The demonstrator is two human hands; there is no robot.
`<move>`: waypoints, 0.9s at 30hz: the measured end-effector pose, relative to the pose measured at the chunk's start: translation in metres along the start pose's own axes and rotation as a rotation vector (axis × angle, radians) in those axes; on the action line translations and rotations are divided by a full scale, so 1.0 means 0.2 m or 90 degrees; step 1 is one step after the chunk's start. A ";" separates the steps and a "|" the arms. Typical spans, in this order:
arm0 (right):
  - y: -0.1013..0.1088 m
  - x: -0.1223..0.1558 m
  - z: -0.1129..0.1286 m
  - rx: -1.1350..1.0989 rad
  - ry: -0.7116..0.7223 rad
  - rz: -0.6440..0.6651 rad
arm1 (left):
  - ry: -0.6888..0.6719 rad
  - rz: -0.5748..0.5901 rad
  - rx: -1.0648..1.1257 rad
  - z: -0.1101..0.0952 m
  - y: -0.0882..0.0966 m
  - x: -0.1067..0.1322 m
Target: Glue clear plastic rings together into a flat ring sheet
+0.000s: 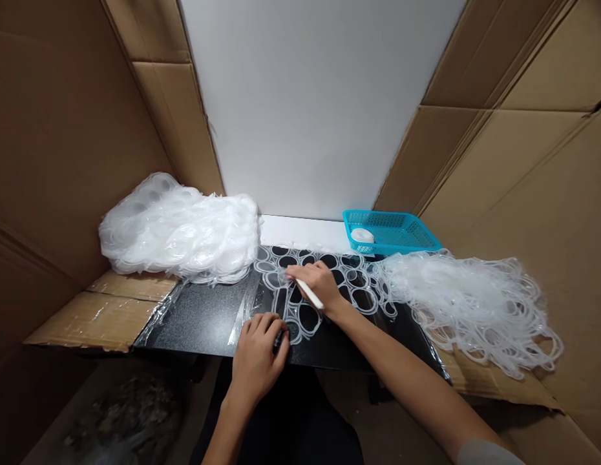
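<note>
The right hand (317,284) grasps a slim white stick (309,294) along its length, one end by the fingertips and the other angled back toward the wrist, a grip that seems suited to pressing or guiding it at close range. Under it, a clear plastic sheet (346,290) full of round holes lies spread over the middle of the dark surface (203,316), probably because black makes the pale rings easy to see. The left hand (259,345) rests palm down at the sheet's near left corner, fingers bent, perhaps to steady it; whether it pinches anything I cannot tell, since a dark patch by the thumb could be an object or mere shadow. A dense white pile (179,229) sits to the left and a looser, tangled pile (479,303) to the right, both seemingly set aside to leave the middle for the hands. The blue basket (402,248) stands at the back, within reach, with a white roll (362,236) inside (tape, possibly, though its face is too small to judge). The right hand hides part of the sheet and the stick's far tip. The frame cuts off the grey sleeve (487,452), and the clutter (130,413) low on the left is too dim to name.
</note>
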State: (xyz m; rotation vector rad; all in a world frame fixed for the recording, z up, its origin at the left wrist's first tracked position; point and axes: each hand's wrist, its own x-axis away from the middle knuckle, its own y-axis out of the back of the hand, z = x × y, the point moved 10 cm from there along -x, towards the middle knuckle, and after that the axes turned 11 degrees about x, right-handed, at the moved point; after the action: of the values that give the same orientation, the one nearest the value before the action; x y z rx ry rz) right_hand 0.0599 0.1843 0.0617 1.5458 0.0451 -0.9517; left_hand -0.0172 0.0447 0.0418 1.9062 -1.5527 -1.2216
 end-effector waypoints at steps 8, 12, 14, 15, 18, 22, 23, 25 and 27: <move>0.10 0.04 -0.34 -0.130 -0.174 -0.083 | 0.029 0.013 0.094 -0.06 -0.02 0.06; -0.01 0.03 -0.16 -0.316 -0.116 0.029 | 0.057 -0.043 0.205 -0.04 0.05 0.05; -0.07 0.02 -0.02 -0.373 -0.065 0.098 | 0.053 -0.107 0.184 -0.01 0.10 0.02; -0.10 0.02 0.04 -0.387 -0.042 0.132 | 0.047 -0.124 0.160 0.01 0.12 0.01; -0.15 0.04 0.13 -0.398 -0.009 0.204 | 0.029 -0.099 0.098 0.06 0.08 -0.03; -0.17 0.04 0.10 -0.403 -0.042 0.215 | 0.019 -0.075 0.048 0.09 0.04 -0.03; -0.17 0.03 0.09 -0.406 -0.046 0.212 | 0.021 -0.078 0.042 0.09 0.04 -0.03; -0.17 0.03 0.08 -0.412 -0.053 0.205 | 0.024 -0.082 0.032 0.08 0.04 -0.02; -0.17 0.02 0.07 -0.414 -0.066 0.191 | 0.023 -0.082 0.025 0.08 0.04 -0.03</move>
State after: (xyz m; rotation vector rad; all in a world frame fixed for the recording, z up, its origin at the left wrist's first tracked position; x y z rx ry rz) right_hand 0.0379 0.1787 0.0331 0.8711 0.0416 -0.6823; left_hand -0.0346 0.0501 0.0417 2.0701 -1.4665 -1.2097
